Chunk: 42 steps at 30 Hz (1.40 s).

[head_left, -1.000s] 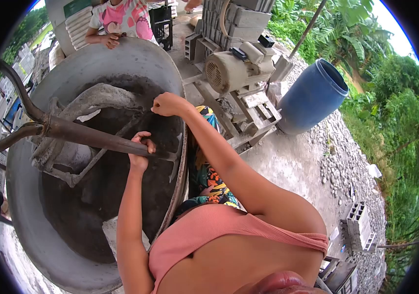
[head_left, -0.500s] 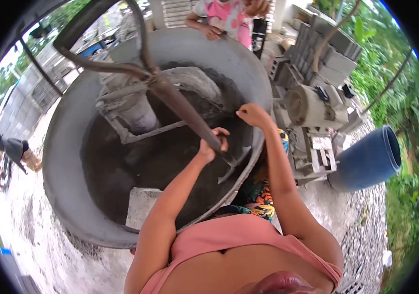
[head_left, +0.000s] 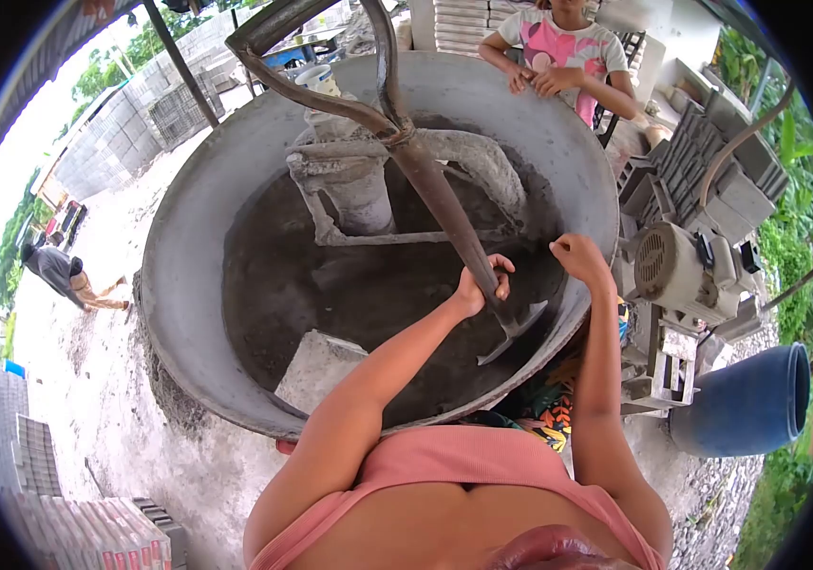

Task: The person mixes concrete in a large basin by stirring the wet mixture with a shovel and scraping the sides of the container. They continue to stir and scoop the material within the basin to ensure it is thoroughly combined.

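My left hand point(head_left: 484, 288) is closed around the lower shaft of a shovel point(head_left: 440, 195). The shovel slants across the big round mixer pan point(head_left: 174, 285), with its D-shaped handle up and away from me and its blade down near the pan's near right side. Dark grey mix point(head_left: 330, 294) covers the pan floor. Over the right inner wall hovers my right hand point(head_left: 579, 256), fingers curled together; whether anything is in them is hidden. A cement-crusted metal mixing frame point(head_left: 359, 199) stands in the pan's middle.
A person point(head_left: 568, 57) leans on the pan's far rim, and another person point(head_left: 65, 274) bends over at the left. To the right are a motor point(head_left: 682, 271), stacked concrete blocks point(head_left: 710, 180) and a blue barrel point(head_left: 744, 399). A pale slab point(head_left: 316, 366) lies at the near rim.
The view has swung left, so the pan and shovel appear farther right. My left hand keeps its grip on the shaft. The person at the far rim now has both hands together there.
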Each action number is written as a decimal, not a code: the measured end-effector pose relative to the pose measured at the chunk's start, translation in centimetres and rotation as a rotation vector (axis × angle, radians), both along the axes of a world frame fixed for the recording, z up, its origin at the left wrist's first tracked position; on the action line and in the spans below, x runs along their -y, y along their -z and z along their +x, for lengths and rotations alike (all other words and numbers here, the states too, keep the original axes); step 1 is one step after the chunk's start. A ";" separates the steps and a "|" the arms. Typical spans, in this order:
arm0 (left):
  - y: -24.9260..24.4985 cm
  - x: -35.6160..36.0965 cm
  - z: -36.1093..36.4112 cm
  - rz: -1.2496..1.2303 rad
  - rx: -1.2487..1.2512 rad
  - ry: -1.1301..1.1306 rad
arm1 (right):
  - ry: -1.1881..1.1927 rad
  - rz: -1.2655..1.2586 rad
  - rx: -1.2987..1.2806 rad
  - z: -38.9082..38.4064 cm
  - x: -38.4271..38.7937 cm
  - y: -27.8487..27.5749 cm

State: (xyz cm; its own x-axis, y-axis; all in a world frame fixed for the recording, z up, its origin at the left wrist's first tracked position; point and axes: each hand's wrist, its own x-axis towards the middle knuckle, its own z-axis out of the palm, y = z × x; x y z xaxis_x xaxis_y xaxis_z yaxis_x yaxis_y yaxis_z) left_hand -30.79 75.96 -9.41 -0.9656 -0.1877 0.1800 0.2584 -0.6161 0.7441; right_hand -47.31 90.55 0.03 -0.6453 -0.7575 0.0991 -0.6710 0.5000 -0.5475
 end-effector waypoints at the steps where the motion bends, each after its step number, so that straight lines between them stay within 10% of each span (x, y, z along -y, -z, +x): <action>1: 0.2 0.1 -0.1 0.000 0.000 -0.001 | -0.004 -0.001 -0.009 -0.1 0.0 0.1; 42: 1.9 -0.7 -0.9 -0.049 -0.115 -0.255 | -0.145 -0.020 0.089 -3.0 0.1 2.1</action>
